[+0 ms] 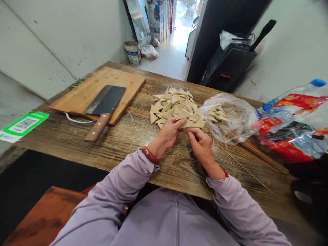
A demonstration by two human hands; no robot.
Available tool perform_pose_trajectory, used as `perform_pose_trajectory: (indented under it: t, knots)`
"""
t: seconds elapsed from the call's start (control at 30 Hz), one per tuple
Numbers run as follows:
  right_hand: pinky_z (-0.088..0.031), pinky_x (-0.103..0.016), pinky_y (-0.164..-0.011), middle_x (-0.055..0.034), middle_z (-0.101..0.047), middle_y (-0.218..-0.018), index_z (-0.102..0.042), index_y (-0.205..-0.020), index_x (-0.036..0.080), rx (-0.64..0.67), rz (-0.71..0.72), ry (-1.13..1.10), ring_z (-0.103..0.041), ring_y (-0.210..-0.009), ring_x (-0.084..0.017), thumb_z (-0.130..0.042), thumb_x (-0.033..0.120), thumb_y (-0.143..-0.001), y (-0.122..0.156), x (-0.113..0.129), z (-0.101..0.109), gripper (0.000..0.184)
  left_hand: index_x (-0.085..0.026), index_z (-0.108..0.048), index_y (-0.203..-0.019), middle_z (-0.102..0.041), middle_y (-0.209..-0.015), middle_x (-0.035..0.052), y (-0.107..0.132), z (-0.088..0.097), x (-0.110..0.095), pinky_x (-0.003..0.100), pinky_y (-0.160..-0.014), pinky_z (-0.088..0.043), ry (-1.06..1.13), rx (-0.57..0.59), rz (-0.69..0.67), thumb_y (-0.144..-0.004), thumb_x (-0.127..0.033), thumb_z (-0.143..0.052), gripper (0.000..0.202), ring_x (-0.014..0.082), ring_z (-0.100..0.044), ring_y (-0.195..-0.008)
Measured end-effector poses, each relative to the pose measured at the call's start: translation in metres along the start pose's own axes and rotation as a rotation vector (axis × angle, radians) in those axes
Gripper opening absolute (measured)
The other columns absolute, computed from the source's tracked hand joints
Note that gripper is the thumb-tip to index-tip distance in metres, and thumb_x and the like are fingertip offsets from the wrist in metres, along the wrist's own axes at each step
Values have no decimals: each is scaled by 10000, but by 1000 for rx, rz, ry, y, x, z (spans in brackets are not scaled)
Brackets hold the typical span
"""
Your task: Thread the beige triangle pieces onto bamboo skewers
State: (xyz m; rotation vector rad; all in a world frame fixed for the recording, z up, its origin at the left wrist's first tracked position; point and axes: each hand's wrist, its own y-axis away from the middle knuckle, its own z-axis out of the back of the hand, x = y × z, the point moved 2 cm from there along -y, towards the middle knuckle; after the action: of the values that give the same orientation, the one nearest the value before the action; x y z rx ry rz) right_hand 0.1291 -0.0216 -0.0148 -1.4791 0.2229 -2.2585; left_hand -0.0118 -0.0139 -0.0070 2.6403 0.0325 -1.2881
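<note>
My left hand [169, 132] is closed on a tan triangular piece [186, 123] at the near edge of a heap of the same triangles [174, 104] on the wooden table [128, 136]. My right hand [201, 143] is pinched shut just beside it; what it holds is too thin to make out, perhaps a bamboo skewer. Both wrists wear red bead bracelets, and the sleeves are lilac.
A cleaver [105, 107] lies on a wooden cutting board [97, 92] at the left. A clear plastic bag [230, 118] with more triangles sits to the right, with bamboo skewers [246, 160] beside it. Red packaging and a plastic bottle [294, 119] lie far right.
</note>
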Motion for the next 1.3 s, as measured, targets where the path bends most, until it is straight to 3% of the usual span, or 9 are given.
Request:
perform_pose_trajectory:
  t: [0.2,0.43,0.73,1.07,1.3]
  knots:
    - [-444,-277,-630,-11,-689,-718,-698,-864,201,6,7,14,-590,-626,-147,-554,374,-926,1,-1,-2,234,-154,-732,-735,-699,-746,8,1,2,-1,229,-621,-417,14,-69,-10,-653,-234,-823,146,98,-586,-684]
    - [-445,-283,-643,-10,-682,-705,-672,-818,212,-25,25,32,-598,-643,-154,-544,364,-931,3,1,0,228,-157,-740,-769,-712,-766,17,1,1,2,242,-637,-417,1,-47,-13,-660,-265,-830,178,103,-593,-688]
    - [-420,-276,-627,0,-656,-677,-662,-795,199,-38,27,42,-570,-619,-145,-547,355,-927,2,1,0,234,-152,-754,-759,-716,-753,8,3,-2,2,233,-647,-410,24,-28,-33,-565,-318,-901,295,95,-587,-691]
    - [-415,-275,-623,4,-643,-668,-666,-786,195,-44,10,17,-552,-611,-140,-552,329,-918,0,1,3,220,-131,-696,-678,-660,-680,-14,4,-4,8,232,-669,-405,45,-47,-24,-535,-287,-917,306,75,-556,-659]
    - [-411,-274,-607,4,-649,-666,-675,-803,194,-37,-19,3,-542,-594,-136,-559,356,-913,0,-4,4,228,-149,-745,-878,-709,-842,23,2,-1,1,233,-676,-427,-37,28,-14,-642,-306,-869,309,96,-600,-723]
